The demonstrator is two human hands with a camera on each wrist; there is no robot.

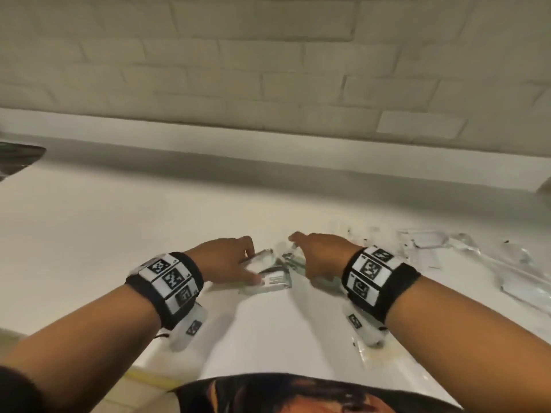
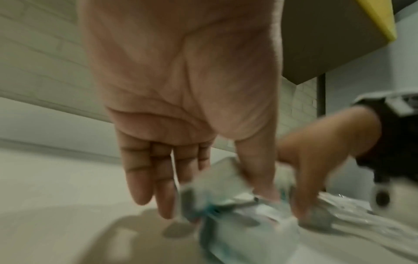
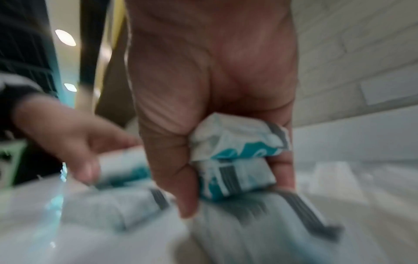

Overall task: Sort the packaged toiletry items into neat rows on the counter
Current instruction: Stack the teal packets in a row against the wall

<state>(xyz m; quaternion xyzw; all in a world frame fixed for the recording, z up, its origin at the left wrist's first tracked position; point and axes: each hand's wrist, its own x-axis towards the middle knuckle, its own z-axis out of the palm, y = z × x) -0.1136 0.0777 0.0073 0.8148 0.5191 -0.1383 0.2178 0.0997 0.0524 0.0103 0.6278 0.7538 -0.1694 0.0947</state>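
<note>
A small pile of white-and-teal packets lies on the white counter, between my two hands. My left hand pinches one packet at the pile's left side, thumb in front and fingers behind it. In the right wrist view my right hand grips a crumpled white-and-teal packet with a barcode, between thumb and fingers, just above the pile. Two more packets lie blurred under the hands. All views are motion-blurred.
Clear plastic packages are spread over the counter to the right of my right hand. A dark object sits at the far left edge. A tiled wall backs the counter. The counter's front edge is close to my body.
</note>
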